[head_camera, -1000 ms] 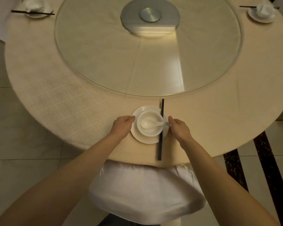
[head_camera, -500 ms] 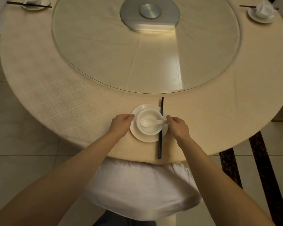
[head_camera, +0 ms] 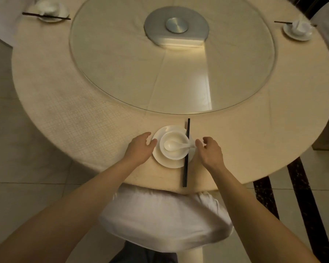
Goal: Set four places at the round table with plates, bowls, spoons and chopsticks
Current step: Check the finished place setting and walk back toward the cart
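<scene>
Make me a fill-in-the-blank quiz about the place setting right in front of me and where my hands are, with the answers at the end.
1. The spoon lies in the ____.
2. The chopsticks lie across the ____ edge of the plate.
3. The left hand and right hand are both ____, holding nothing.
4. Counting this one, ____ place settings are in view on the table.

Answers: bowl; right; open; three

The plate (head_camera: 160, 158), bowl (head_camera: 174, 155) and spoon (head_camera: 174, 145) look like glossy white china; the turntable (head_camera: 122, 63) is clear glass on a brushed-metal hub (head_camera: 177, 25) — the tablecloth (head_camera: 74, 118) is matt, woven cloth.
</scene>
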### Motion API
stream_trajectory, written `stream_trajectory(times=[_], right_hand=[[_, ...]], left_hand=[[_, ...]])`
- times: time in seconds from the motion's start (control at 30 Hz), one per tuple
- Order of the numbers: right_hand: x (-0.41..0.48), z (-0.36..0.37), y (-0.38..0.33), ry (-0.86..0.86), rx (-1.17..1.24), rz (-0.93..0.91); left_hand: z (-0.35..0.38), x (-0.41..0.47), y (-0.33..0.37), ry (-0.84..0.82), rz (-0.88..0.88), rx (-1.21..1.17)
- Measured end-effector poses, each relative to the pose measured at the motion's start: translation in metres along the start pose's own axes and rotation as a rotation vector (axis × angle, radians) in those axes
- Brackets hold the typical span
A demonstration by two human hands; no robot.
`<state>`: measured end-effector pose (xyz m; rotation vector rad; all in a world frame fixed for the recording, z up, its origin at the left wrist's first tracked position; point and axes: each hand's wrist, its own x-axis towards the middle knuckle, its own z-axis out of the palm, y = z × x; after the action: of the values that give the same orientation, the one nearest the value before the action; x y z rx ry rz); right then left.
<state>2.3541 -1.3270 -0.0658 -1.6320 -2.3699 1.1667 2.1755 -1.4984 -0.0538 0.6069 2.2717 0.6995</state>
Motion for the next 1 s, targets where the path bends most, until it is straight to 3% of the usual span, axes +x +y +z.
stream_trajectory(times=[0.17,0.3,0.73,1.0], right_hand=[[-0.017,-0.034,-0.024,-0.021,-0.396,-0.277],[-0.034,-0.066,-0.061,-0.039,-0.544,-0.392],[-0.123,-0.156,-0.207,0.253,-0.602,-0.71],[-0.168,-0.121,-0.331,0.284,-0.553,-0.977]], left_hand=[[-0.03,-0.014,0.021,0.02,0.138,0.305],[-0.064,-0.035,0.048,0.095,0.213,0.432],[-0.197,-0.132,0.095,0.408,0.314,0.514],[-0.318,-0.196,0.047,0.631,0.2,0.474]])
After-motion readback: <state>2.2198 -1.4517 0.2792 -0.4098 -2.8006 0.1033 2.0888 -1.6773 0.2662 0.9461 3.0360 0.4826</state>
